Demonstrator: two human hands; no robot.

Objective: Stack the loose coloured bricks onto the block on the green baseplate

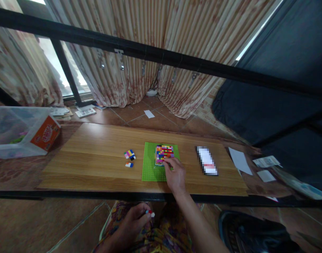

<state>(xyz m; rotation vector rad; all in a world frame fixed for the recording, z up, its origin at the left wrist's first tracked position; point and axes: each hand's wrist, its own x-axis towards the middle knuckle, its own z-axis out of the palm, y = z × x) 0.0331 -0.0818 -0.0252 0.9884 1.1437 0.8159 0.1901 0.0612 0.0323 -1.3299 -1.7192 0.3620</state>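
On a bright green studded baseplate [148, 165] stands a block of many-coloured toy building bricks [164, 151]. My right hand [175, 174] reaches over the plate, its thumb and forefinger pinched at the block's near edge. Whatever lies between those fingertips is too small to make out. Low over my lap, my left hand [137, 219] is closed around a few small toy bricks [150, 213], with teal, red and white showing. Left of the plate lie a small joined cluster of coloured bricks [129, 154] and a smaller white, blue and orange piece [129, 164].
The wooden tabletop [97, 168] also carries a phone [207, 161] right of the plate. A clear plastic bin [18, 131] stands at the far left. Papers [240, 161] lie to the right. A dark metal bar [150, 54] crosses in front of the curtains.
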